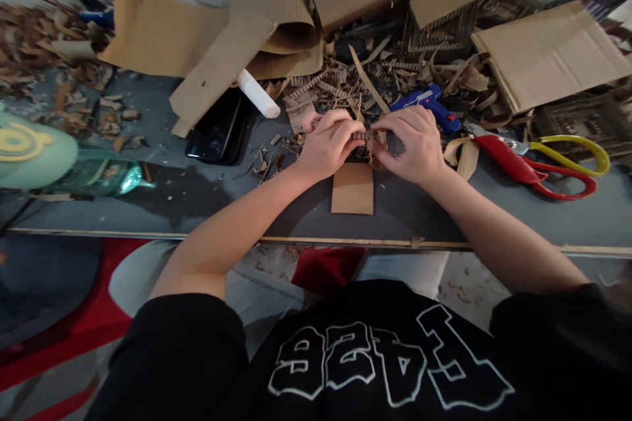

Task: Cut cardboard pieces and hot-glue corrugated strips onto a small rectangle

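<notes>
My left hand (330, 145) is closed on a small strip of corrugated cardboard (359, 136) above the table. On the strip's other side, my right hand (413, 143) pinches a torn brown cardboard piece (379, 147). The fingers hide much of both pieces, and whether they are joined I cannot tell. A flat cardboard rectangle (352, 191) lies just below my hands, its upper end under them. Behind my right hand rests a blue glue gun (430, 104). Scissors with red and yellow handles (538, 158) lie to the right.
Cardboard scraps (326, 89) pile up behind my hands. A curled cardboard sheet (276, 6) and a flat cardboard panel (553, 52) stand at the back. A black phone (217, 128), a white cylinder (257, 93) and a green plastic bottle (99, 171) lie leftward. The table edge (316, 240) runs in front.
</notes>
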`<state>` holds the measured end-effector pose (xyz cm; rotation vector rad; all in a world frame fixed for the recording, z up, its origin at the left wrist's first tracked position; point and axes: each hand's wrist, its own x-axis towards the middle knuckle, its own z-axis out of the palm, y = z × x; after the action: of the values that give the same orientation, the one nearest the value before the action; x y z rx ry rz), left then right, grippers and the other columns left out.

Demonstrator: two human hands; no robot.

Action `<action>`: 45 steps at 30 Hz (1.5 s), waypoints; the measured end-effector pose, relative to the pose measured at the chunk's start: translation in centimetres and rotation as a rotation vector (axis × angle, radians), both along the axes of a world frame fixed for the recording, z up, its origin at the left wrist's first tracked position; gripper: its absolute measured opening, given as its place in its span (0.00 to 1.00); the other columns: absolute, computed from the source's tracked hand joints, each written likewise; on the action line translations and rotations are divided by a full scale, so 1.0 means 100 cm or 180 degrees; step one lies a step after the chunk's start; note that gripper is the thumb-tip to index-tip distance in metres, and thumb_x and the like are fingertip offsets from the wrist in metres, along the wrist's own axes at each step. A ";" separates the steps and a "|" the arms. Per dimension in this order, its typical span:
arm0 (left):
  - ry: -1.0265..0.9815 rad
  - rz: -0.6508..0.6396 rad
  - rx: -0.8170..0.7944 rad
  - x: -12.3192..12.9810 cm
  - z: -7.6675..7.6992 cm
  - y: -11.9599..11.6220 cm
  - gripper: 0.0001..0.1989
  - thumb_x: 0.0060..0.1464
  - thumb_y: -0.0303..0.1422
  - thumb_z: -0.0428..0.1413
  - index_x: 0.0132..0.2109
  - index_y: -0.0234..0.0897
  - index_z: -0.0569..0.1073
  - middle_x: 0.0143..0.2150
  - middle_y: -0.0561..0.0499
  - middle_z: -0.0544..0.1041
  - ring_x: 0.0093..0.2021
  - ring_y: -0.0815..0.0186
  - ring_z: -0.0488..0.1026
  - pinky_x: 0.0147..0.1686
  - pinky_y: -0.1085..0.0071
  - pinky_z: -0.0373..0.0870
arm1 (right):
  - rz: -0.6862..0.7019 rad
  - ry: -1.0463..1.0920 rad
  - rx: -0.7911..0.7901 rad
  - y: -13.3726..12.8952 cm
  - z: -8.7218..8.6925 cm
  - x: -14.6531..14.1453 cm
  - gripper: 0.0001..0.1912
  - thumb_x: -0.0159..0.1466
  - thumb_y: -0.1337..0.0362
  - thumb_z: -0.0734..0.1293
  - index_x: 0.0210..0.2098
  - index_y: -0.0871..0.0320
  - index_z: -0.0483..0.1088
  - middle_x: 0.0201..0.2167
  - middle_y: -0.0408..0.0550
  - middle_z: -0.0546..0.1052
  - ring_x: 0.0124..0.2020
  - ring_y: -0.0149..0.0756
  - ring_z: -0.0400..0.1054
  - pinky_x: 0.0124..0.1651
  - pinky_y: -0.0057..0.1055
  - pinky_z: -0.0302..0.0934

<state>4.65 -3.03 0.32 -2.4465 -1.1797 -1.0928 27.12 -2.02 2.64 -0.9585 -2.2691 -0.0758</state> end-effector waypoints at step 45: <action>-0.0029 -0.0187 0.0021 -0.001 -0.004 -0.002 0.21 0.66 0.55 0.48 0.47 0.44 0.74 0.48 0.47 0.79 0.58 0.52 0.72 0.61 0.47 0.62 | 0.0342 0.0179 0.0401 -0.002 -0.003 -0.001 0.13 0.71 0.58 0.61 0.37 0.54 0.75 0.32 0.47 0.76 0.39 0.39 0.70 0.45 0.40 0.63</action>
<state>4.60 -3.18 -0.13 -2.4886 -1.1115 -1.1231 27.01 -2.24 2.34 -0.7628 -2.2312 -0.1416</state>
